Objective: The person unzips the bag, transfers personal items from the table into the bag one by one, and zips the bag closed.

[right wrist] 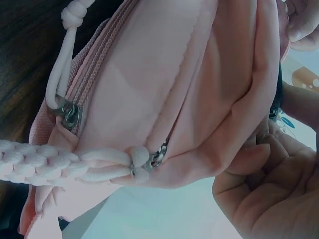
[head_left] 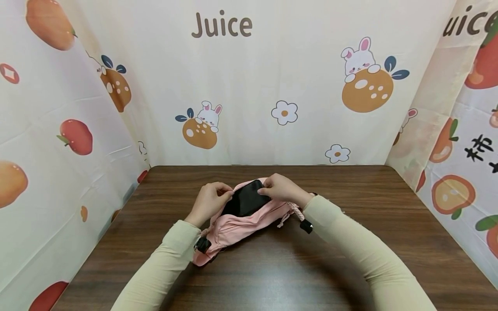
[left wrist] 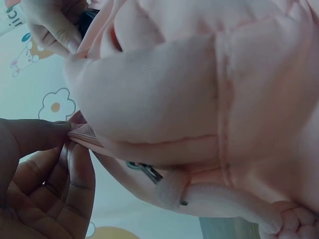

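Note:
A pink waist bag (head_left: 249,224) lies slantwise on the table, its opening turned upward. Inside the opening sits a flat, glossy black rectangular thing with rounded corners (head_left: 246,199), partly hidden by the pink fabric. My left hand (head_left: 211,201) pinches the zippered edge of the bag between thumb and fingers, shown closely by the zipper edge (left wrist: 87,135) in the left wrist view. At the other end, my right hand (head_left: 283,188) pinches the black thing at its right end, the thumb on its dark edge and curled fingers against the bag's fabric.
The brown wooden table (head_left: 350,259) is enclosed by white curtains (head_left: 249,77) printed with fruit and rabbits. A braided pink cord (right wrist: 40,162) hangs from a zipper pull. Black straps (head_left: 306,226) circle both wrists.

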Available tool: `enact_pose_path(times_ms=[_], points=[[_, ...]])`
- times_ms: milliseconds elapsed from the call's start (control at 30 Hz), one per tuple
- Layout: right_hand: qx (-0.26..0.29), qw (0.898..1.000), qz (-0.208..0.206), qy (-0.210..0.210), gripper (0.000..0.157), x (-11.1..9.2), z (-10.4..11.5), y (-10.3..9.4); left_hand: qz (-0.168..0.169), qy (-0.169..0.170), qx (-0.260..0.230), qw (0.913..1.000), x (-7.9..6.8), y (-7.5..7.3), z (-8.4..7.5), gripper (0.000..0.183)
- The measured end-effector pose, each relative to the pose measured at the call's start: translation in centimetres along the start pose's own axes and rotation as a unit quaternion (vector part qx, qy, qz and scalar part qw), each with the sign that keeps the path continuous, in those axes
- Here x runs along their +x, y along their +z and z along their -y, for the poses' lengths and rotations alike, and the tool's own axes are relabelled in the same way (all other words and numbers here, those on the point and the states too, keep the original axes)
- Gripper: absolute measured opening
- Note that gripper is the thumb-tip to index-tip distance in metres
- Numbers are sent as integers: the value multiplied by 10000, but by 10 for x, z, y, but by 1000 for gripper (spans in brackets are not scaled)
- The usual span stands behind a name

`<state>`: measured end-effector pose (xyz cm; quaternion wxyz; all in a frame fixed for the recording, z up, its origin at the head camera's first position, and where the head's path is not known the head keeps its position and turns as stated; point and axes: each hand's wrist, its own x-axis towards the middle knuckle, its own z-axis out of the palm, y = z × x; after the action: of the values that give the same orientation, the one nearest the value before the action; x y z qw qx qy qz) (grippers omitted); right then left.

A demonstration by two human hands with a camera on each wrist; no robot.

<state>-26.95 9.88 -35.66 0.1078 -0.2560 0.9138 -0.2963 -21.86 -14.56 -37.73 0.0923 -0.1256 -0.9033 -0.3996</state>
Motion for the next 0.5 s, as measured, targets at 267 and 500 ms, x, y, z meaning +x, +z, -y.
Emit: enact_pose_path(times_ms=[267, 500], points=[[-58, 9999, 51, 116, 50, 0, 0, -1, -149, 17, -7, 9999, 0, 1, -1, 10], [-311, 9986, 320, 267, 50, 2, 2, -2, -457, -35, -59, 9989, -2, 4, 0, 10]])
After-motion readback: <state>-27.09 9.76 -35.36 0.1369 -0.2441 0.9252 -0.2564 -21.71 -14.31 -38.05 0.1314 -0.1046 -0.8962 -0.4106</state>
